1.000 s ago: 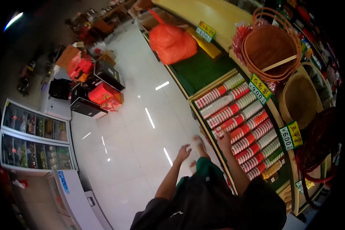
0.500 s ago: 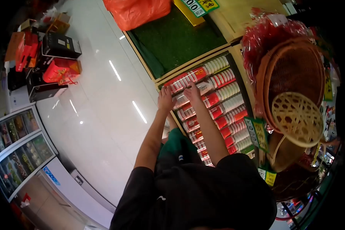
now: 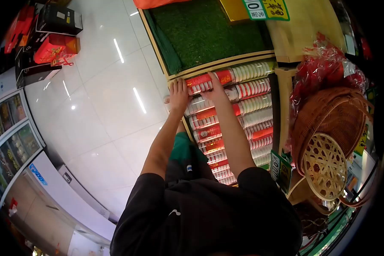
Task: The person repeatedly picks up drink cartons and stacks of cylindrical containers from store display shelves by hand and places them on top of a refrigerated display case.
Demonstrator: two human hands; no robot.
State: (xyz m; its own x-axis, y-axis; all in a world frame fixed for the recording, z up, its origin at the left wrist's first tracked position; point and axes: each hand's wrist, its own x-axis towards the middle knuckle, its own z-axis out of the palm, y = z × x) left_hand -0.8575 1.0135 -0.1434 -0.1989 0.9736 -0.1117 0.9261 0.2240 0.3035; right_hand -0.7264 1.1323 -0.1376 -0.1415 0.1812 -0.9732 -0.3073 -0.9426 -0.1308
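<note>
Head camera: a person in a black shirt [image 3: 209, 217] and green shorts [image 3: 182, 147] reaches with both bare hands to a red pack of cups [image 3: 197, 80] at the left end of the farthest row in a wood-edged display shelf [image 3: 215, 64]. The left hand [image 3: 179, 94] is at the pack's left end, its fingers close together and pointing forward; the right hand [image 3: 214, 90] meets the pack farther along, thumb and fingers apart. Whether either hand's fingers are clamped on the pack cannot be told from this angle. Nearer the person, more rows of red and white cup packs [image 3: 256, 101] lie on their sides, one beside another. Beyond the wooden divider is a section lined with green turf [image 3: 209, 36], with a yellow box [image 3: 234, 10] and a price sign [image 3: 266, 9] at its far right. At right, a brown wicker basket [image 3: 333, 113] stands near red items in clear wrap [image 3: 320, 68], an openwork woven tray [image 3: 326, 166] before it. Across the pale tiled floor [image 3: 102, 141], black boxes [image 3: 57, 19] and a red box [image 3: 53, 50] are stacked near a glass-topped cabinet [image 3: 13, 132].
</note>
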